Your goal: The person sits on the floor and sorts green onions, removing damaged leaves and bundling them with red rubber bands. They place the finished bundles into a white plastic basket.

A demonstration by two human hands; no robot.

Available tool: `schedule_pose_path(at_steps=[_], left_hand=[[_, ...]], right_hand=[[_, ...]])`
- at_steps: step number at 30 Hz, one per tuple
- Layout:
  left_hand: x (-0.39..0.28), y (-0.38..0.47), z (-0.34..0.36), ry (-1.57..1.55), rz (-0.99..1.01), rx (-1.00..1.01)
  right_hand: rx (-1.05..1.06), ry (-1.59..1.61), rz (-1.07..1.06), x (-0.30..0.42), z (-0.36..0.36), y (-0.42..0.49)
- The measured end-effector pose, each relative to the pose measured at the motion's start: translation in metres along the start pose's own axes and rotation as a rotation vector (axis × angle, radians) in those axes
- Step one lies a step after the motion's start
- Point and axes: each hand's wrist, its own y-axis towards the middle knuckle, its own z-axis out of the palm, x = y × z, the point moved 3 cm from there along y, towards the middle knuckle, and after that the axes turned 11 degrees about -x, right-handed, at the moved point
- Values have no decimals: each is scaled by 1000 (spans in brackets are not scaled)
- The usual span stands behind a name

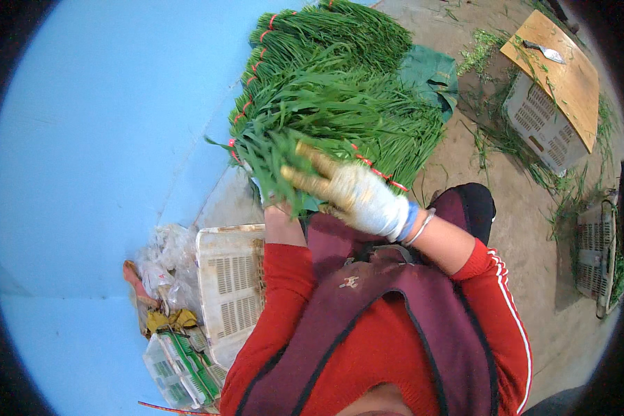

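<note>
A large pile of leafy greens, which look like garlic chives [338,99], lies in front of me, tied in bundles with red bands. My right hand [361,197], in a white glove with yellow-stained fingers, is over the near leaves. Its fingers are spread, and some blurred leaves lie against their tips. My left hand [260,188] is low at the near left side of the pile, also in a pale glove. Leaves cover most of it, so its grip is hidden. A bundle with a red band [379,172] lies just beyond my right wrist.
A blue wall or panel [99,135] runs along the left. White plastic crates [234,291] and clear plastic bags [171,265] are at lower left. At upper right, a knife [543,51] lies on a wooden board [577,88] over a crate [538,122]. Another crate [596,249] is far right.
</note>
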Motion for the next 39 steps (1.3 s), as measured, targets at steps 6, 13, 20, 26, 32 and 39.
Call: schedule_pose_path(at_steps=[6, 13, 20, 26, 32, 39], left_hand=[[13, -19, 9, -34, -34, 65], [-11, -8, 18, -76, 61, 68], [-65, 5, 20, 93, 334, -277], [-78, -1, 31, 59, 354, -141], [-90, 12, 18, -188, 213, 237], [-74, -15, 40, -431, -97, 542]], right_hand=[[285, -144, -68, 27, 33, -25], [500, -6, -130, 15, -8, -64], [655, 43, 410, -16, -79, -68], [338, 410, 768, -25, -101, -47], [-141, 631, 808, -42, -114, -38], [-246, 449, 818, -58, -112, -35]])
